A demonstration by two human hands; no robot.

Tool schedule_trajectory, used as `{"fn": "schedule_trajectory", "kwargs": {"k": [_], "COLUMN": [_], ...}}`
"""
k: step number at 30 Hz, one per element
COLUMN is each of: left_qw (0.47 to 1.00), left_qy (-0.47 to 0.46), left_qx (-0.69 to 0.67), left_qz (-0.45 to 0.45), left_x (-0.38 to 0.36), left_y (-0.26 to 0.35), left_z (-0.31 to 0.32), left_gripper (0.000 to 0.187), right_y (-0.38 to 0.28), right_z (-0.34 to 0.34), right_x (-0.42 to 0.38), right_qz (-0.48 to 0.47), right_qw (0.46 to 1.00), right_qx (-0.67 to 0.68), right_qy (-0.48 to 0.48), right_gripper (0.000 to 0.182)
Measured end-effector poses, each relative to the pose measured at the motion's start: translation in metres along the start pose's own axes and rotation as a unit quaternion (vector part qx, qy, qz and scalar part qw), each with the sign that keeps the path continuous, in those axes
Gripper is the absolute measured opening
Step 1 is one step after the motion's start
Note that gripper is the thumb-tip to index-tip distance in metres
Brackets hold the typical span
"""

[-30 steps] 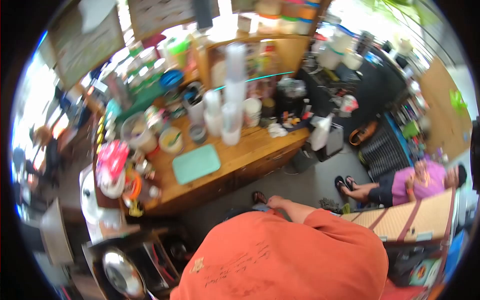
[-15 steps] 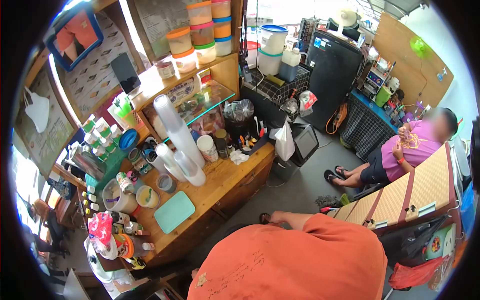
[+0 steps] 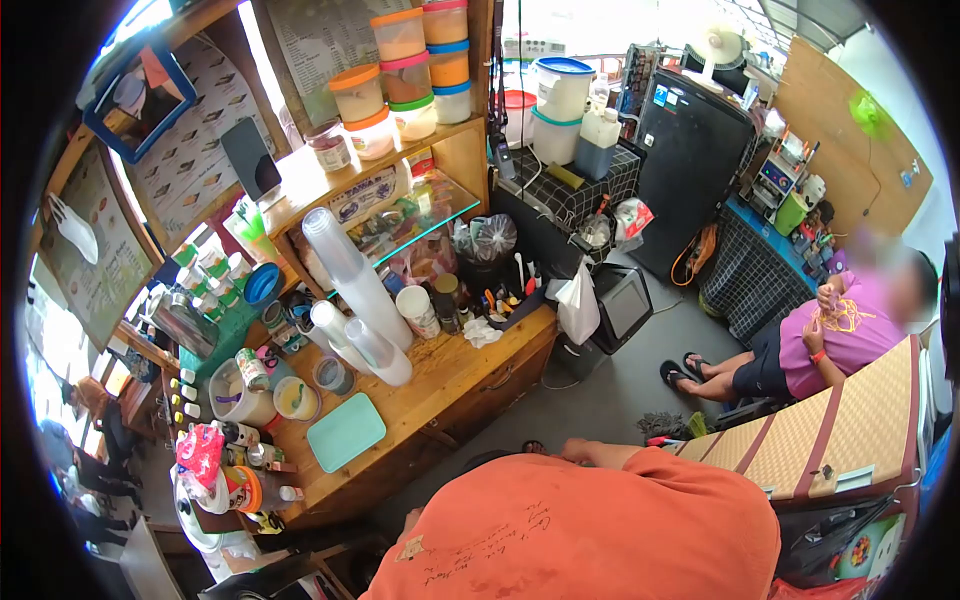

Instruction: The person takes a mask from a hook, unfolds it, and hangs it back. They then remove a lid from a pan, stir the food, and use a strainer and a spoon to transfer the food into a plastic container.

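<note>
Neither of my hands shows; my orange shirt [image 3: 580, 530] fills the lower middle of the view. A strip of bare skin [image 3: 600, 453] sticks out past the shirt's upper edge, and a sandalled foot [image 3: 534, 447] shows beyond it. Nearest to my body is the wooden counter [image 3: 430, 410]. A mint-green tray [image 3: 346, 432] lies flat near its front edge. Behind the tray stand a cup of grey contents [image 3: 332, 374], a tub with a spoon [image 3: 295, 398] and tall stacks of clear plastic cups [image 3: 355, 280].
A person in a purple shirt [image 3: 835, 335] sits at the right, hands raised together before the chest. Woven-panel cabinets [image 3: 790, 450] stand in front of them. A black fridge [image 3: 690, 130] is at the back. Lidded tubs [image 3: 405, 75] are stacked on the shelf. A white bag [image 3: 578, 305] hangs by the counter's end.
The view has shifted slightly, so the fridge and the seated person appear farther right and lower. The counter items keep their places. The blue-framed mirror's reflection differs.
</note>
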State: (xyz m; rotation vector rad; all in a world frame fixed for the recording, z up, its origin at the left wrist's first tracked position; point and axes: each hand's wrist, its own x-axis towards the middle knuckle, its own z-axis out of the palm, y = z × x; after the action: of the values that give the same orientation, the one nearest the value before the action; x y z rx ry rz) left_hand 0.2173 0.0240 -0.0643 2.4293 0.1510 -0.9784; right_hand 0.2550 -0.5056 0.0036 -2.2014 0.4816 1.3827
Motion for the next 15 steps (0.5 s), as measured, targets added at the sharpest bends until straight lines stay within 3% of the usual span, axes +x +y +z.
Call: {"fn": "schedule_trajectory", "kwargs": {"k": [6,15], "left_qw": [0.994,0.999], "left_qy": [0.011,-0.019], "left_qx": [0.094,0.010], "left_qz": [0.058,-0.035], "left_x": [0.010,-0.009], "left_y": [-0.034,-0.017], "left_z": [0.011,0.015], "left_gripper": [0.035,0.036], "right_y": [-0.023,-0.029], "right_z": [-0.010,-0.027], "right_x": [0.030,0.018], "right_qz": [-0.097,-0.106], "right_qw": [0.990,0.986], "right_qx": [-0.098,-0.125], "right_qy": [0.030,0.022], "right_gripper": [0.031,0.038]}}
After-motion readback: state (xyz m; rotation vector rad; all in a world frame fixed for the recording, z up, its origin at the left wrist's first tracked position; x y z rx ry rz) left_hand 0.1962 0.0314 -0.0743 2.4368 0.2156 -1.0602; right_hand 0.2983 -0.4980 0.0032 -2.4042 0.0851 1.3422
